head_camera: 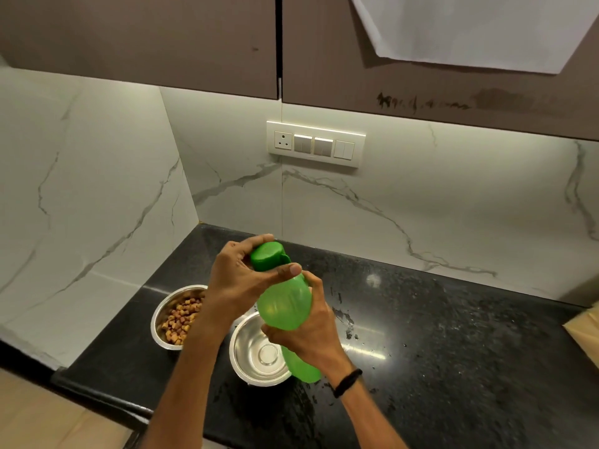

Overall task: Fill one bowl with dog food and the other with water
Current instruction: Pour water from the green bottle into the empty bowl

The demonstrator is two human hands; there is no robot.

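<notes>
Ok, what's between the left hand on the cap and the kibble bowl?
Nothing: head view shows only air between the left hand on the green bottle's cap and the kibble bowl.

Both hands on the green bottle (285, 306), held tilted above the black worktop (437, 335). Right hand (312, 332) wraps the bottle body. Left hand (238, 277) is at the dark green cap (267, 256), fingers (259, 238) over the far side, thumb across the neck. Cap is on. Two steel bowls on the worktop under the arms: left bowl (162, 314) holds brown kibble (180, 319), partly hidden by the left forearm. Right bowl (251, 354) sits just beside it, empty and shiny, bottle base overlapping its right edge. Black band (348, 382) on the right wrist. Water droplets (348, 322) scattered on the worktop right of the bottle. Switch plate (316, 144) on the marble wall behind.
</notes>
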